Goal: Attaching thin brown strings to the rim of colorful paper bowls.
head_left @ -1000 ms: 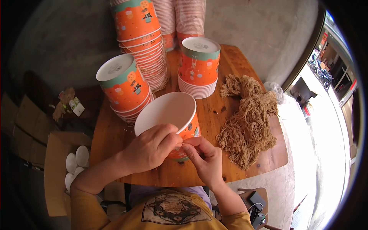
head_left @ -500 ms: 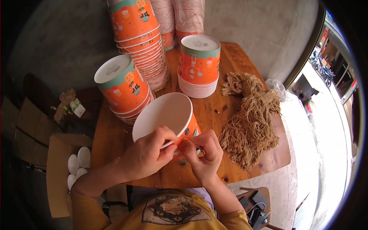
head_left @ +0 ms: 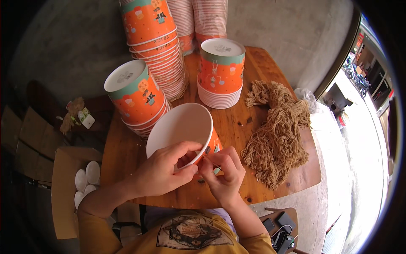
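Observation:
An orange paper bucket (head_left: 177, 127) with a white inside leans on the table, its mouth tilted up. My left hand (head_left: 165, 167) grips its near rim, fingers inside the mouth and thumb outside. Against the bucket's near right side, my right hand (head_left: 226, 173) is closed in a pinch on what looks like a thin brown cord; most of it is hidden by the fingers. To the right lies a bundle of tan cords (head_left: 279, 135). An upside-down stack of orange buckets (head_left: 222, 76) stands behind, and a shorter stack (head_left: 133, 93) is at the left.
A tall leaning stack of buckets (head_left: 156, 46) and wrapped stacks (head_left: 209, 21) stand at the back of the wooden table (head_left: 262, 186). On the left is a cardboard box (head_left: 63, 190) with white cups. A stool (head_left: 292, 220) holding small devices is at lower right.
My left hand's fingers have gone from pinching at the rim to reaching inside the mouth. My right hand stays pinched at the bucket's side, shifted only slightly.

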Demonstrator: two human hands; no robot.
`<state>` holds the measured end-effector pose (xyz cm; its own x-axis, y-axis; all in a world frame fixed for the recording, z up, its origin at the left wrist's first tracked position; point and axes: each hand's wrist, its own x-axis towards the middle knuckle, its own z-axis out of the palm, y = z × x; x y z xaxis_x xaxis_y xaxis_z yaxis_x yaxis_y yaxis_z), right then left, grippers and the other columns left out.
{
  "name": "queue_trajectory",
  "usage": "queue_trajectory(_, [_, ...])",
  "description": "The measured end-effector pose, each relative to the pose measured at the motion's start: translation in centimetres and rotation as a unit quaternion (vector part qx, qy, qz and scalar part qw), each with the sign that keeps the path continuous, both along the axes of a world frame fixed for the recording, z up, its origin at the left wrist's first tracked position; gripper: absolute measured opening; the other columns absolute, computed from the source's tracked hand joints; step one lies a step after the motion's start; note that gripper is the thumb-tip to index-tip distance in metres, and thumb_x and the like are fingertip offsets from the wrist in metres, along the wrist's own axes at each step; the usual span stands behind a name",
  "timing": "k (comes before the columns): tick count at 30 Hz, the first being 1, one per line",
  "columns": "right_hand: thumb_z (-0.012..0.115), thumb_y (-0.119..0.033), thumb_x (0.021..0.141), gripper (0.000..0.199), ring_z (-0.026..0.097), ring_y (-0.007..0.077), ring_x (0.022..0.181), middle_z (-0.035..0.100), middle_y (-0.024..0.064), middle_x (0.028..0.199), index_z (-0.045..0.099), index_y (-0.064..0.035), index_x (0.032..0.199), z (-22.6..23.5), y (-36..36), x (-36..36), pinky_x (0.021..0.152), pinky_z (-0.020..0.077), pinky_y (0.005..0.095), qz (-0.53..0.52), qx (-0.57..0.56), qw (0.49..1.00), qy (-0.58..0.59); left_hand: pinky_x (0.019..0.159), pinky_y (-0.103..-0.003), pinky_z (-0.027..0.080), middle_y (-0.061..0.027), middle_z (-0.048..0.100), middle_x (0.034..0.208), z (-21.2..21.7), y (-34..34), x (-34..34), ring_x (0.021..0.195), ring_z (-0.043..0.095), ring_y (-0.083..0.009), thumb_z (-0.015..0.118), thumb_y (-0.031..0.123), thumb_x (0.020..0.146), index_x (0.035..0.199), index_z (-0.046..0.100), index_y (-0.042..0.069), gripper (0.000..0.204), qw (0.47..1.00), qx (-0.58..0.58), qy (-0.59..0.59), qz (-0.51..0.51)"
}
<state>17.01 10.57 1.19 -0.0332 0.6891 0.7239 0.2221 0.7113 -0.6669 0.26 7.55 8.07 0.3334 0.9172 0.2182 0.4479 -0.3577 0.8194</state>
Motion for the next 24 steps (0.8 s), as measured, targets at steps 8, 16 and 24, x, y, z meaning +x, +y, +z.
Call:
queue_trajectory(8, [0.073,0.006,0.075,0.018,0.06,0.0168,0.066,0.057,0.0086,0.078,0.063,-0.0007,0.088,-1.0,-1.0,1.4,0.056,0.0511,0.0277,0.006,-0.055,0.996,-0.067,0.07,-0.028,0.049,-0.0065,0.061,0.088,-1.5,2.1,0.4,0.079,0.059,-0.012,0.05,0.01,0.1,0.106,0.054,0.001,0.011,0.986,-0.155,-0.051,-0.037])
queue_trajectory(16, [0.07,-0.001,0.085,0.012,0.046,0.0065,0.055,0.05,0.0003,0.065,0.063,-0.0039,0.094,-0.6,-0.6,3.0,0.049,0.038,0.0223,0.041,-0.155,0.984,-0.078,0.073,-0.04,0.049,-0.0133,0.054,0.088,-2.4,2.7,1.6,0.082,0.059,-0.033,0.056,0.005,0.089,0.096,0.048,0.001,0.011,0.976,0.13,0.169,-0.045])
queue_trajectory(24, [0.071,-0.012,0.089,0.015,0.045,0.0073,0.052,0.055,0.0025,0.063,0.067,-0.0056,0.102,1.4,1.7,3.3,0.05,0.0402,0.0231,0.134,-0.228,0.958,-0.114,0.073,-0.042,0.05,-0.0149,0.05,0.093,-1.7,3.6,1.2,0.083,0.057,-0.0353,0.06,-0.001,0.085,0.102,0.049,0.002,0.021,0.955,0.253,0.156,-0.006])
